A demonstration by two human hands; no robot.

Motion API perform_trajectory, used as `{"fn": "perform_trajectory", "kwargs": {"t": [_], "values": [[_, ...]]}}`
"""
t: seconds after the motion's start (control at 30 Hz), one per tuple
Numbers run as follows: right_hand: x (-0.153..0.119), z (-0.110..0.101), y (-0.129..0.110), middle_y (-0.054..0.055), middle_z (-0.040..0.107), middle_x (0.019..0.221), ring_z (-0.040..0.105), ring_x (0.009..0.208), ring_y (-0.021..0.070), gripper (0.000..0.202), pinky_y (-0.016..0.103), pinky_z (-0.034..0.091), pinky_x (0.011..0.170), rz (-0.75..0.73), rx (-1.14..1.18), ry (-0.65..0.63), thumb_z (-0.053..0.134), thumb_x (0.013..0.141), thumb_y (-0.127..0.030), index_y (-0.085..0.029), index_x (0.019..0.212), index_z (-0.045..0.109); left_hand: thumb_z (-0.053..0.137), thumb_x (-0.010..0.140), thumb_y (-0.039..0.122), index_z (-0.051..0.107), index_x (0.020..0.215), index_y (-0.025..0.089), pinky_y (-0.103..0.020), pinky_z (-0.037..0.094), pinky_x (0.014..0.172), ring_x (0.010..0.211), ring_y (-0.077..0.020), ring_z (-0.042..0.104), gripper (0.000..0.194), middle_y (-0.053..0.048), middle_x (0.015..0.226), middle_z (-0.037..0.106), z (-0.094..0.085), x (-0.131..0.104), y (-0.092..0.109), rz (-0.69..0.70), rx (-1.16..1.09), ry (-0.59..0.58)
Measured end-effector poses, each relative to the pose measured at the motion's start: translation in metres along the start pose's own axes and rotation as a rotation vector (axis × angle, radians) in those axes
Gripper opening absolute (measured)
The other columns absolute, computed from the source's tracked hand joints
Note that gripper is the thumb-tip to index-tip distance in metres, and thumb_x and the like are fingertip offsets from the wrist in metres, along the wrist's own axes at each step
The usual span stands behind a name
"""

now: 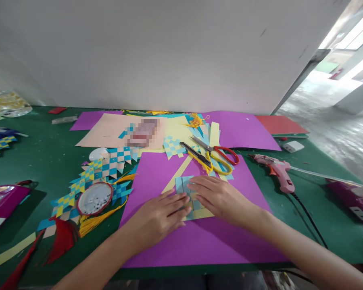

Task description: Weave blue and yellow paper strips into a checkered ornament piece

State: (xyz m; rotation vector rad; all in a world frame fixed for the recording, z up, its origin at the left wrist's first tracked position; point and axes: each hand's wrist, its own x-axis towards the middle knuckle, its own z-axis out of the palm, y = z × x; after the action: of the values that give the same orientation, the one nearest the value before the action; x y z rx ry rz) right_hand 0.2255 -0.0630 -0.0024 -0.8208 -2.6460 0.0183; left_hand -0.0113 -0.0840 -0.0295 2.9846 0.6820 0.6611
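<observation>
A small woven piece of blue and yellow paper strips (197, 212) lies on a purple sheet (211, 245) before me. My left hand (161, 215) rests on its left side, fingers stretched out flat. From the right, my right hand (216, 197) lies over its upper right part with the fingers extended. Both hands hide much of the weave. Just beyond them are scissors (225, 155) with red and yellow handles and a black and yellow utility knife (196, 155). A loose yellow strip (178, 173) runs up from near the left hand.
At right lie a pink glue gun (274, 169) with a cord and a white adapter (293, 146). Woven paper fish (87, 181), a dish of small beads (95, 198) and a red tassel (62, 239) are at left. A magenta power strip (6, 203) sits at the left edge.
</observation>
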Motion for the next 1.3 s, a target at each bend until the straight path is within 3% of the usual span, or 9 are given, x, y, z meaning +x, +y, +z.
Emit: {"fn": "perform_trajectory", "kwargs": {"t": [0.2,0.47,0.63,0.73,0.83,1.0,1.13,1.3], "values": [[0.004,0.004,0.018,0.013,0.069,0.108,0.065,0.099,0.0232,0.027,0.038,0.057,0.084,0.076,-0.056,-0.025,0.045,0.094,-0.015,-0.010,0.114,0.062,0.045,0.097,0.019,0.061,0.121,0.013,-0.043,0.047,0.105,0.120,-0.0225,0.058,0.029,-0.008,0.127,0.065,-0.007,0.002,0.000,0.001,-0.056,-0.015],[0.043,0.018,0.029,0.007,0.066,0.119,0.055,0.108,0.0253,0.038,0.043,0.048,0.093,-0.019,-0.102,-0.154,0.049,0.085,-0.002,-0.015,0.118,0.061,0.050,0.095,0.019,0.062,0.121,0.014,-0.043,0.047,0.106,0.123,-0.0237,0.056,0.029,-0.011,0.128,0.063,-0.002,-0.003,-0.002,-0.055,-0.015,0.004],[0.054,0.019,0.033,0.010,0.064,0.122,0.051,0.114,0.0283,0.040,0.045,0.048,0.089,0.004,-0.149,-0.090,0.045,0.085,0.000,-0.012,0.120,0.060,0.049,0.095,0.014,0.061,0.121,0.013,-0.042,0.047,0.107,0.124,-0.0229,0.055,0.029,-0.011,0.127,0.064,0.001,-0.003,-0.005,-0.098,0.046,0.015],[0.043,0.007,0.023,0.010,0.067,0.116,0.056,0.108,0.0258,0.033,0.043,0.048,0.091,0.001,-0.073,0.032,0.044,0.089,-0.004,-0.010,0.116,0.062,0.049,0.095,0.015,0.058,0.126,0.012,-0.043,0.047,0.107,0.125,-0.0228,0.055,0.032,-0.011,0.129,0.063,-0.002,-0.005,-0.008,-0.096,0.047,0.017],[0.020,-0.003,0.002,0.008,0.071,0.096,0.063,0.091,0.0213,0.021,0.039,0.052,0.085,0.026,0.016,0.102,0.047,0.094,-0.014,-0.012,0.103,0.067,0.049,0.094,0.012,0.058,0.125,0.013,-0.043,0.045,0.108,0.128,-0.0220,0.051,0.032,-0.010,0.132,0.060,-0.007,-0.012,-0.012,-0.088,0.025,0.017],[-0.023,0.002,-0.025,0.009,0.071,0.101,0.064,0.098,0.0232,0.018,0.040,0.055,0.083,-0.035,-0.033,0.105,0.052,0.092,-0.013,-0.011,0.102,0.067,0.046,0.096,0.013,0.065,0.114,0.016,-0.041,0.052,0.098,0.116,-0.0212,0.060,0.026,-0.007,0.122,0.067,-0.009,-0.024,-0.017,-0.093,0.022,0.066],[-0.037,0.008,-0.022,0.011,0.071,0.108,0.063,0.107,0.0251,0.023,0.042,0.057,0.085,-0.011,-0.099,0.083,0.050,0.093,-0.014,-0.012,0.108,0.067,0.043,0.096,0.013,0.065,0.114,0.016,-0.039,0.056,0.088,0.113,-0.0226,0.060,0.028,-0.007,0.118,0.069,-0.005,-0.019,-0.015,-0.083,0.039,0.024],[-0.037,0.010,-0.013,0.012,0.070,0.110,0.062,0.110,0.0268,0.023,0.044,0.057,0.087,0.025,-0.125,0.099,0.051,0.092,-0.013,-0.012,0.108,0.067,0.047,0.095,0.012,0.067,0.108,0.013,-0.037,0.057,0.086,0.106,-0.0212,0.063,0.024,-0.008,0.111,0.071,-0.007,-0.005,-0.014,-0.064,0.054,0.034]]}}
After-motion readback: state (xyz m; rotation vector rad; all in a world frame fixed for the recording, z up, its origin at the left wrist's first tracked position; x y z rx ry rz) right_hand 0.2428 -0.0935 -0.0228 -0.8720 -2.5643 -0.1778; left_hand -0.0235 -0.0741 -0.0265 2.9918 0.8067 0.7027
